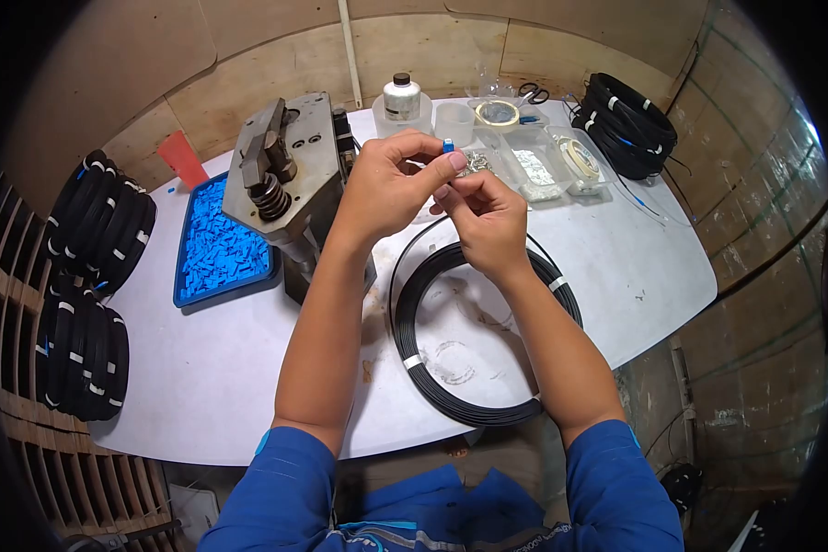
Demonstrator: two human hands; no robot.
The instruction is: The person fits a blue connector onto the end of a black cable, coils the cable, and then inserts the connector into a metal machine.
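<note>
My left hand [391, 184] is closed in a pinch, with a small blue connector piece [448, 145] standing up at its thumb and fingertip. Close beside it, my right hand [486, 221] has thumb and fingers pressed together; what they hold is hidden. Below both hands lies a coil of black cable [419, 386], bound with white tape bands. A loose strand of this cable [394, 285] curves up from the coil and passes behind my right hand.
A metal press [285, 166] stands left, beside a blue tray [271, 271] of small blue parts. Black cable coils [101, 221] sit at the left edge; another coil [624, 124] is back right. A bottle [402, 97], clear containers [575, 161] and scissors [534, 92] are behind.
</note>
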